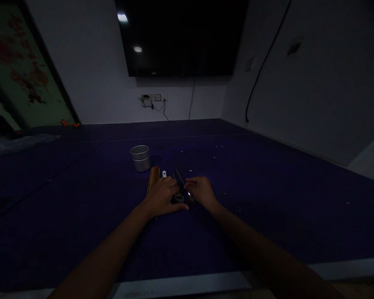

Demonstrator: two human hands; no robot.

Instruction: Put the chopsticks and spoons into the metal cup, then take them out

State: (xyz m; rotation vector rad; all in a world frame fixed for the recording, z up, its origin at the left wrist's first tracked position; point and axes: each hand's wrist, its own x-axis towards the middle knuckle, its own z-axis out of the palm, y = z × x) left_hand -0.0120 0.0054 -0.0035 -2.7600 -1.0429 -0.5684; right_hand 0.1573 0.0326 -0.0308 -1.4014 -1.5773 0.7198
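Observation:
My left hand (162, 197) lies over a small row of utensils, its thumb stretched out to the right and its fingers bent across them. Under and beside it are wooden chopsticks (153, 176), bundled side by side. A pale handle end with a hole (164, 174) sticks out past my knuckles. To the right of those fingers is a dark, flat handle (179, 176), and a dark rounded piece (178, 199) shows near the thumb. My right hand (202, 191) pinches what looks like a metal spoon (191, 199); its shiny bowl shows below the fingers, the rest is hidden.
A silvery metal cup-like holder (141, 159) stands behind the chopsticks on the dark purple surface (268, 199). Small white scraps (214, 157) are scattered about. Clear plastic (21, 143) lies at far left. A pale front edge (183, 285) runs nearest me; a wall-mounted television (183, 37) hangs beyond.

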